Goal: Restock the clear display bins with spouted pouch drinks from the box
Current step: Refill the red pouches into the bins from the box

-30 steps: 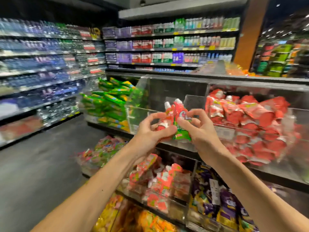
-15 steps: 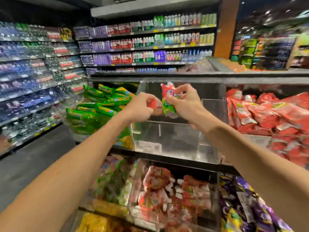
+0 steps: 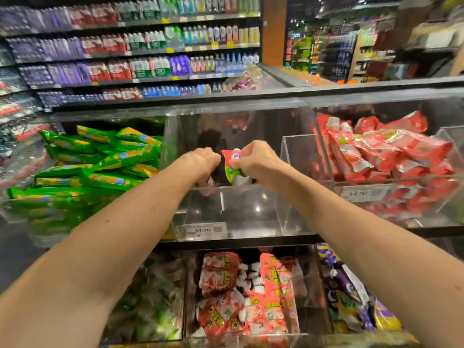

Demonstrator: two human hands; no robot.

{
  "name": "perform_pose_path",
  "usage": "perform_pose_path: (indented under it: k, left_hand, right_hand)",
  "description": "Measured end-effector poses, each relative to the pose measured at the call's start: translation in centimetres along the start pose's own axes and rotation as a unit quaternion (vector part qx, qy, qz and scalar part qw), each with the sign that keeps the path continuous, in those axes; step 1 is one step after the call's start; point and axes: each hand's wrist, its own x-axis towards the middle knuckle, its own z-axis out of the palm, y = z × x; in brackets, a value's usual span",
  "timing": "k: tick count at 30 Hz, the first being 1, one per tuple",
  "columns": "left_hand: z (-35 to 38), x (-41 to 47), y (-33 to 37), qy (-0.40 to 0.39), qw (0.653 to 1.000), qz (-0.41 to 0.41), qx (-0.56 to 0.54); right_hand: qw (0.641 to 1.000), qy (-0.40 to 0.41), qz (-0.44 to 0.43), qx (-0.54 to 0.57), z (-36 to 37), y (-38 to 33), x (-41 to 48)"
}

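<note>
Both my hands reach over the front wall of the clear middle bin (image 3: 238, 212), whose floor shows bare. My right hand (image 3: 258, 162) pinches a red and green spouted pouch (image 3: 232, 168) by its top, just above the bin's front edge. My left hand (image 3: 203, 160) is curled downward beside it, gripping a second pouch (image 3: 209, 182) of which only a pinkish bit shows below the fingers. The supply box is out of view.
The bin to the left is heaped with green pouches (image 3: 100, 167); the one to the right holds red pouches (image 3: 376, 151). Below are bins of pink-red pouches (image 3: 238, 297) and purple packs (image 3: 351, 297). A price label (image 3: 206, 230) fronts the middle bin. Bottle shelves line the back.
Both hands have carried their pouches forward and down, from in front of the bins to just inside the middle bin's opening. The view has shifted right and closer.
</note>
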Motion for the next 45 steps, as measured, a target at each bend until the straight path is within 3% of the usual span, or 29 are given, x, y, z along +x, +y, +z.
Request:
perform_pose_path:
  k: [3,6,11,12,14,17,22,28,32,40,43,45]
  left_hand:
    - [0.4,-0.7,0.1,-0.094,0.995,-0.006,0.022]
    - [0.9,-0.8,-0.1,-0.174,0.983,-0.030,-0.039]
    - [0.6,-2.1,-0.3,-0.181,0.977,-0.034,-0.110]
    - [0.4,-2.3,-0.5,-0.166,0.974,-0.023,-0.154]
    - [-0.5,-3.3,-0.9,-0.065,0.964,-0.005,-0.258]
    - [-1.7,-6.2,-0.9,0.070,0.885,0.017,-0.461]
    - [-2.3,-12.9,2.2,0.099,0.716,0.114,-0.681]
    - [-3.1,-15.5,11.8,0.230,0.633,0.212,-0.708]
    - [-4.3,-14.1,19.3,0.207,0.605,0.267,-0.721]
    - [-7.9,-9.8,39.4,0.152,0.586,0.340,-0.720]
    - [-8.5,-8.3,47.6,0.136,0.559,0.339,-0.744]
    - [-8.8,-7.4,52.1,0.134,0.579,0.302,-0.746]
  right_hand:
    - [1.000,-0.010,0.015,0.010,0.1,0.0,-0.1]
    - [1.000,-0.007,0.017,0.025,0.0,0.2,-0.2]
    - [0.999,0.004,-0.012,0.042,-0.3,0.4,-0.8]
    - [0.998,0.022,-0.026,0.052,-0.3,0.4,-1.0]
    - [0.994,0.058,-0.059,0.072,-0.3,0.2,-1.4]
    - [0.982,0.059,-0.121,0.129,-0.7,-0.5,-2.7]
    - [0.947,0.114,-0.235,0.188,-3.1,-0.9,-7.3]
    - [0.914,0.143,-0.306,0.226,-9.2,3.3,-13.8]
    - [0.912,0.147,-0.318,0.216,-15.6,9.1,-17.4]
    - [0.930,0.163,-0.275,0.183,-31.5,23.2,-20.2]
    - [0.930,0.139,-0.234,0.249,-37.4,29.4,-20.3]
    - [0.929,0.116,-0.179,0.302,-40.4,32.7,-20.4]
